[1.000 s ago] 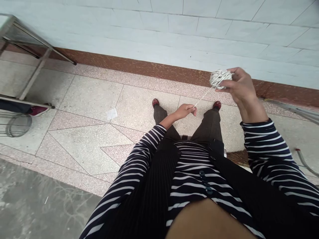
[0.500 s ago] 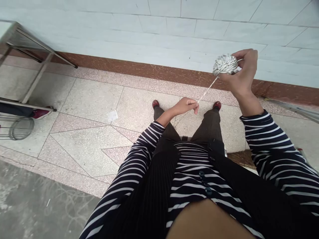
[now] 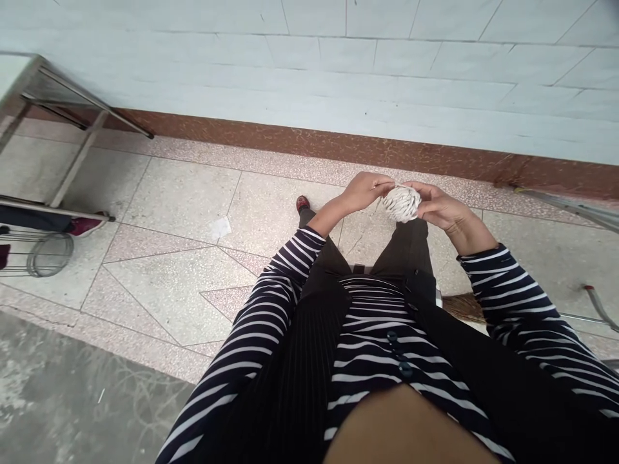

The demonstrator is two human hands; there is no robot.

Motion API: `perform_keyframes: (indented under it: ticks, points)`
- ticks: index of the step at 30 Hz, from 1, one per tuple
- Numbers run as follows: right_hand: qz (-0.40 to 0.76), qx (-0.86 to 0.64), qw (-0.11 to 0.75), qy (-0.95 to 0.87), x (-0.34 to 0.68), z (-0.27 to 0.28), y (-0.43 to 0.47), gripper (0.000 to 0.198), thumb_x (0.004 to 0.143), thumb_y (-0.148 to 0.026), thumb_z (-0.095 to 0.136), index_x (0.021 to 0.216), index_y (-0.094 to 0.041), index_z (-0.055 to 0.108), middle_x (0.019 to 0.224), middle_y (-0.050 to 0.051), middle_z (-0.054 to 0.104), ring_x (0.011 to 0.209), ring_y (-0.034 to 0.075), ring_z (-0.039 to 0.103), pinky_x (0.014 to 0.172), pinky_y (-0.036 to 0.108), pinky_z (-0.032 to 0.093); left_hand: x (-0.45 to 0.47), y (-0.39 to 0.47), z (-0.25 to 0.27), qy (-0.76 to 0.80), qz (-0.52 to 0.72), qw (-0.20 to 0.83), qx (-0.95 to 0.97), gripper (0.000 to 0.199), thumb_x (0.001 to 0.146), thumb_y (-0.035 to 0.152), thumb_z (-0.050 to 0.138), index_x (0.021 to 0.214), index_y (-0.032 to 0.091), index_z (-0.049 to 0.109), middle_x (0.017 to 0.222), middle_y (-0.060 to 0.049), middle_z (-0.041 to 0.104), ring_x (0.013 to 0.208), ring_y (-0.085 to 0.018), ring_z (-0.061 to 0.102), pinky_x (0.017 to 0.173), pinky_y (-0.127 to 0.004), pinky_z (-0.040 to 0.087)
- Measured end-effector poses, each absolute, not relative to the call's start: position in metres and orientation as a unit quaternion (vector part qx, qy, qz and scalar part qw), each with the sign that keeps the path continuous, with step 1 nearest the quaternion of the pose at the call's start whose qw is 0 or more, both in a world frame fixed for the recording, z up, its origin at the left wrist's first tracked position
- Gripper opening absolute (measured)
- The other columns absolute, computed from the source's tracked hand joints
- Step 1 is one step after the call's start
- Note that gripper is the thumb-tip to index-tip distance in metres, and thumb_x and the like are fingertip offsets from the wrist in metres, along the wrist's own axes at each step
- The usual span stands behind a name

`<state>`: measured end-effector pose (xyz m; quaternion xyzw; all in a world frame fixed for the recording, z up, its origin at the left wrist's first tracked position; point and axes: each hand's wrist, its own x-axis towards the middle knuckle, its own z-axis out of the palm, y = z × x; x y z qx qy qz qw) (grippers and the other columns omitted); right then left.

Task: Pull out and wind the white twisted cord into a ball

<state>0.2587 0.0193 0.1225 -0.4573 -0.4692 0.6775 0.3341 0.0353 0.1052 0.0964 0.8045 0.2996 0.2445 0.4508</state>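
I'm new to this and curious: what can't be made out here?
In the head view:
Ball of cord: far side, hidden by its near side.
Cord's end: not visible, perhaps covered by the left hand.
Wearer's right shoe: behind ball and right hand.
Other person: upper body cut off by left edge.

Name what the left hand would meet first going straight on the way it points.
Most likely the bundle of white cord held in the right hand; depth is unclear, and the left hand may already touch it.
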Motion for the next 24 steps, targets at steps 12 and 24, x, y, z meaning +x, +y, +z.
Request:
perform_keyframes:
  ticks: [12,24]
  points:
    - [0.535,-0.521,0.529,-0.404,0.269,0.177,0.026,0.051,0.072,-0.036,0.089,0.119,-0.039,0.071,0.119,0.003,0.078,0.130,0.035,0.072,0.088,0.047,0.072,0.034,0.080,0.039,0.292,0.266,0.672,0.627,0.028,0.099,0.040,0.072,0.099,0.013,0.078,0.092,-0.008,0.080,0.088,-0.016,0.073,0.094,-0.033,0.051]
    - [0.540,-0.538,0.531,-0.371,0.273,0.167,0.032,0.052,0.070,-0.035,0.086,0.120,-0.039,0.073,0.125,0.003,0.078,0.132,0.034,0.069,0.093,0.048,0.071,0.015,0.060,0.033,0.362,0.209,0.672,0.611,0.028,0.087,0.040,0.083,0.092,0.013,0.079,0.086,-0.008,0.079,0.090,-0.020,0.074,0.098,-0.036,0.052]
